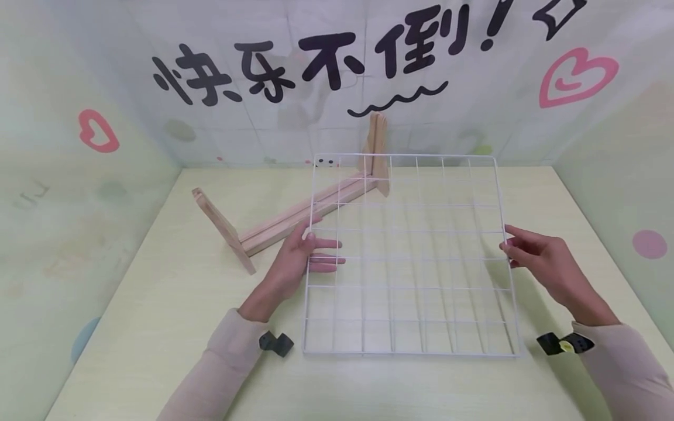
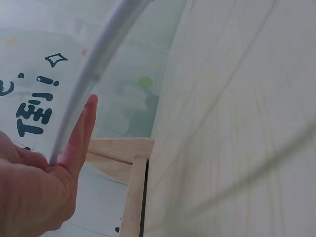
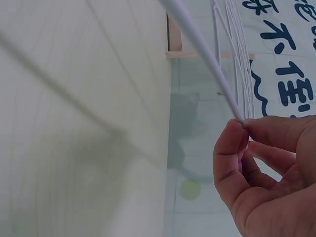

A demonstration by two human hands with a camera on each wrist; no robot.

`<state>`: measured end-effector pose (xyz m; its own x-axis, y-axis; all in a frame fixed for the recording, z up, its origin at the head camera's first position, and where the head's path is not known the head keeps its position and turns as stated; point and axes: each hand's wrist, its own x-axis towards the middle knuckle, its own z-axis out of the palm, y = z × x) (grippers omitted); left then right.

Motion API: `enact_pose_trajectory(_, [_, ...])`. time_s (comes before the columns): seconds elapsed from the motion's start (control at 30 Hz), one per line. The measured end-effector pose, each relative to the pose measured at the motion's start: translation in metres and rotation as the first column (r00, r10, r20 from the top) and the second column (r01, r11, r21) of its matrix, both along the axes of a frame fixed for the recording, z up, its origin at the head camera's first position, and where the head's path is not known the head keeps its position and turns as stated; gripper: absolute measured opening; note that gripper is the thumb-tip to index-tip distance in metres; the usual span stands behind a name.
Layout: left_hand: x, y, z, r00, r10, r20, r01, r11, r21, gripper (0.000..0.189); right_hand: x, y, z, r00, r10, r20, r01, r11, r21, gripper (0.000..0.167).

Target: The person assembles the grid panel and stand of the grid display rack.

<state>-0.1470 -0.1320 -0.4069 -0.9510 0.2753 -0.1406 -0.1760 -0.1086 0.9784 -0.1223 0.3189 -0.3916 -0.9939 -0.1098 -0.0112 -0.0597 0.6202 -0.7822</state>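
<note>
A white wire grid panel [image 1: 392,258] is held tilted over the table by both hands. My left hand [image 1: 289,263] grips its left edge, thumb at the front and fingers reaching through behind the wires. In the left wrist view, the edge wire [image 2: 81,91] lies between thumb and fingers. On the opposite edge, my right hand [image 1: 547,263] pinches the outer wire between thumb and fingertips; the right wrist view shows this wire [image 3: 212,64] at the fingertips. Behind the panel stands a wooden frame [image 1: 274,237], its grooved crossbar joining two upright end pieces. The grid partly overlaps it.
The pale wood-grain table [image 1: 158,327] meets a printed back wall [image 1: 253,134] with large black characters. Side walls stand at left [image 1: 47,234] and right [image 1: 626,187]. The wooden frame takes up the table's back left and middle.
</note>
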Motion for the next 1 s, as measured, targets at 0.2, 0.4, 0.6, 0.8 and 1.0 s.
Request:
enact_pose_trajectory(0.2, [0.001,0.000,0.004,0.994,0.106,-0.024,-0.106,0.994,0.025,0.036,-0.009,-0.013,0.008,0.999,-0.012,-0.050,0.012,1.000,-0.010,0.053])
enact_pose_trajectory(0.4, [0.004,-0.002,0.007,0.982,0.183,-0.050,-0.179,0.981,0.068,0.035,-0.013,-0.026,0.017,0.995,-0.050,-0.090,0.054,0.998,0.042,0.052])
enact_pose_trajectory(0.6, [0.003,-0.003,0.012,0.972,0.217,-0.088,-0.206,0.971,0.126,0.036,-0.010,-0.047,0.031,0.964,-0.047,-0.261,0.081,0.989,0.122,0.054])
enact_pose_trajectory(0.8, [0.003,-0.003,0.016,0.963,0.231,-0.139,-0.208,0.965,0.159,0.036,-0.005,-0.091,0.041,0.809,0.032,-0.587,0.085,0.982,0.170,0.060])
enact_pose_trajectory(1.0, [0.004,0.001,0.021,0.946,0.253,-0.201,-0.216,0.958,0.187,0.036,0.002,-0.129,0.047,0.775,0.213,-0.595,-0.029,0.952,0.303,0.065])
